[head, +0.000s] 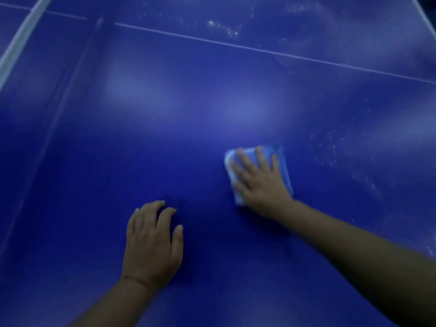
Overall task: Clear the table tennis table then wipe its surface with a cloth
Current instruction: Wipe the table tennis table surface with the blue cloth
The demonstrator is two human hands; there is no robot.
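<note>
Right hand (257,182) presses flat, fingers spread, on a soft, light folded pale-blue cloth (282,161) at centre-right; it should slide easily, palm-held. Left hand (152,241) rests empty on the glossy blue table (165,102).

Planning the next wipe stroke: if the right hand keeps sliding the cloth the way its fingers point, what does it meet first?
Nothing solid, it seems. The right hand on the cloth points up-left over bare table; the first thing crossed is the white line.

We see dim, blue-tinted light — two soft glare patches sit mid-table (184,128), with glinting specks far right. The whole view is soft, lines bow at the edges, and shadow pools beneath the left hand (153,241).
</note>
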